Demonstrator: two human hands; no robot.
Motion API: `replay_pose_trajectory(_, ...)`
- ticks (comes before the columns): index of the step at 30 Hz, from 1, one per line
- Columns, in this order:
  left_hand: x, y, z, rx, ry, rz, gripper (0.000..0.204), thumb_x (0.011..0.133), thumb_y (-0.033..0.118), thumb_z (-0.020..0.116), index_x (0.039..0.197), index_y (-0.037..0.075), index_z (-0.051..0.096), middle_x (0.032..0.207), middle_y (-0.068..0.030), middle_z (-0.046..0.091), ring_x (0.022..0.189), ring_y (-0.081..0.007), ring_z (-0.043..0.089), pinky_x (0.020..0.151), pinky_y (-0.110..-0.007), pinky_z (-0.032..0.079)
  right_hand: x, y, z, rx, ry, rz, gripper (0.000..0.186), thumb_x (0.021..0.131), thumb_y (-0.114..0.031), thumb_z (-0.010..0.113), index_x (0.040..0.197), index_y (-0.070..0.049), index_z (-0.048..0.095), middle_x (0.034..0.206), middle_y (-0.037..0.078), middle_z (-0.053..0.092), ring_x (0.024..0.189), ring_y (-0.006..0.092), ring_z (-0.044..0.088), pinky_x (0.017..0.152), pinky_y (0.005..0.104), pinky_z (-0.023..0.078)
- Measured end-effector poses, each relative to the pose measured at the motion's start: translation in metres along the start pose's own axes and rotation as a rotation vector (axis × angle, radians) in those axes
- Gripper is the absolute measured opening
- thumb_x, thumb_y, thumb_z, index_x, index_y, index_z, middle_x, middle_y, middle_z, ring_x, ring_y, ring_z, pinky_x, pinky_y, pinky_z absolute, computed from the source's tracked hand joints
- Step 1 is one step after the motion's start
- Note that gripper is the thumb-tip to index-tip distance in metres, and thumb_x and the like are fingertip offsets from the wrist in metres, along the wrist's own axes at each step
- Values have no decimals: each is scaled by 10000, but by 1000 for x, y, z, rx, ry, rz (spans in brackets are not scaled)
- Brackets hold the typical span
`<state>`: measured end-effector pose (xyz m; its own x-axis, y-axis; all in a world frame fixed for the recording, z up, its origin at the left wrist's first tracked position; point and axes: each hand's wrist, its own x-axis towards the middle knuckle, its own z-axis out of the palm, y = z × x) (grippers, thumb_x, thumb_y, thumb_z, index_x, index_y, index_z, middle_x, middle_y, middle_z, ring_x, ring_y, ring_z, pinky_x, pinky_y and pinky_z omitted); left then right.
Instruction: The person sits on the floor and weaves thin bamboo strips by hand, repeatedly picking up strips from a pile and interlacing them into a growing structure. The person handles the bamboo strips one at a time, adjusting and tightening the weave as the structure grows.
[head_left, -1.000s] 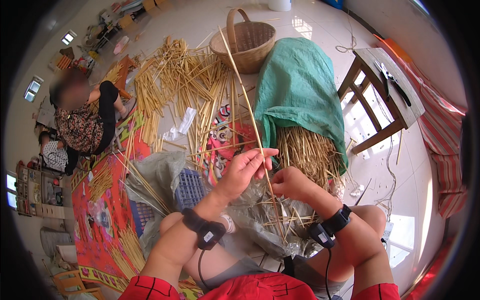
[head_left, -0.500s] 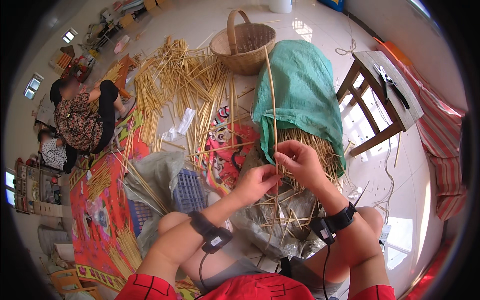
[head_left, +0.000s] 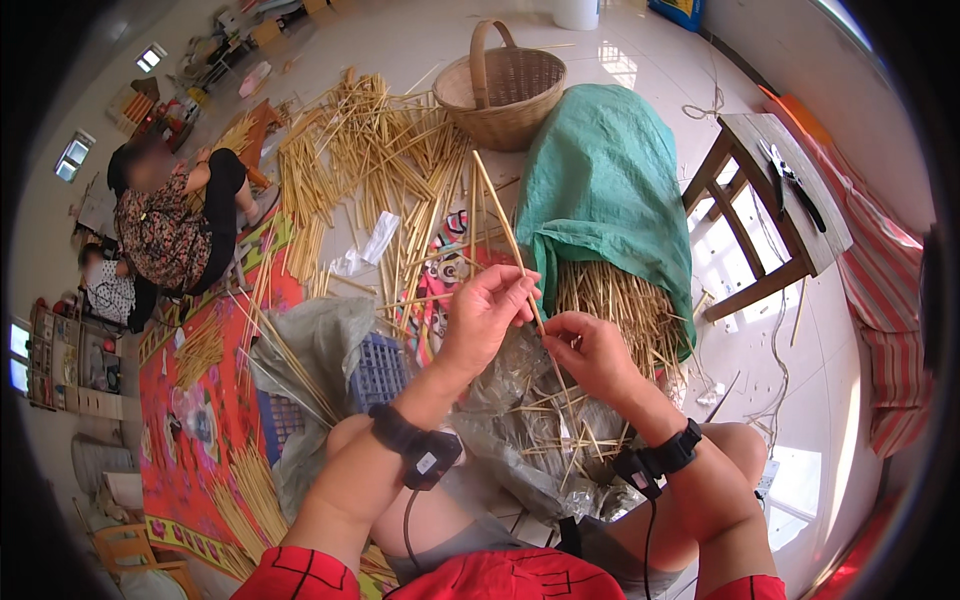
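Observation:
A long tan stalk (head_left: 499, 207), like straw or reed, slants between my two hands, its upper end leaning left. My left hand (head_left: 490, 312) is closed round its middle. Lower and to the right, my right hand (head_left: 588, 352) pinches the same stalk between thumb and fingers. Beneath the hands lie short cut pieces (head_left: 575, 430) on crumpled grey plastic sheeting (head_left: 497, 440). Just beyond my right hand, a green woven sack (head_left: 605, 165) lies with a dense bundle of stalks (head_left: 615, 300) showing from its mouth.
A wicker basket (head_left: 515, 115) stands beyond the sack. Loose stalks (head_left: 350, 160) spread over the floor. On the right, a wooden stool (head_left: 745, 140) carries pliers-like cutters (head_left: 790, 185). A blue plastic crate (head_left: 378, 370) sits left, partly covered. Two people sit far left, one in a flowered shirt (head_left: 155, 235).
My left hand has moved up and left along the stalk, and my right hand has come down below it. The stalk now tilts further left.

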<state>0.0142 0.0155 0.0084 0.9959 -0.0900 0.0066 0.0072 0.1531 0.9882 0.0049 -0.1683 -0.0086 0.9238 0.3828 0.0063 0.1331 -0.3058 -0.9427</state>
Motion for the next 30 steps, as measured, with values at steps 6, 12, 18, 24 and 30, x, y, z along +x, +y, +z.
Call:
replay_pose_trajectory(6, -6, -9, 19, 71, -35, -47, 174, 935, 164, 599, 994, 3, 627, 799, -7, 640, 671, -56, 598, 599, -200, 481, 17, -12, -14, 372, 267, -50, 179, 853, -108, 693, 987, 3, 652, 829, 31, 666, 714, 66, 590, 652, 218, 476)
replay_pose_trajectory(12, -3, -13, 32, 73, -100, -103, 180, 930, 169, 607, 957, -7, 638, 750, -15, 641, 633, -65, 600, 585, -205, 488, 23, -20, -27, 258, 220, -73, 106, 836, -88, 694, 890, -1, 666, 776, 27, 633, 661, 77, 557, 603, 230, 457)
replay_pose_trajectory(18, 1, -4, 27, 2, -71, -104, 191, 918, 175, 624, 1003, 4, 620, 786, -7, 632, 655, -59, 591, 576, -203, 481, 22, -21, -28, 81, 244, -126, 101, 816, -87, 695, 881, -16, 665, 745, 49, 587, 625, 120, 521, 576, 261, 432)
replay_pose_trajectory(24, 7, 6, 20, 14, -34, 9, 134, 884, 107, 654, 985, 32, 608, 817, 2, 618, 685, -58, 567, 608, -196, 460, 18, -19, -23, -2, 238, -157, 104, 821, -104, 691, 863, -13, 660, 747, 65, 587, 628, 135, 530, 576, 267, 434)
replay_pose_trajectory(30, 8, 4, 23, 7, 17, -32, 124, 912, 136, 622, 924, 13, 620, 745, 10, 613, 663, -45, 567, 594, -193, 459, 16, -15, -20, 37, 207, -100, 102, 850, -95, 673, 890, -7, 641, 752, 18, 599, 642, 77, 510, 573, 232, 422)
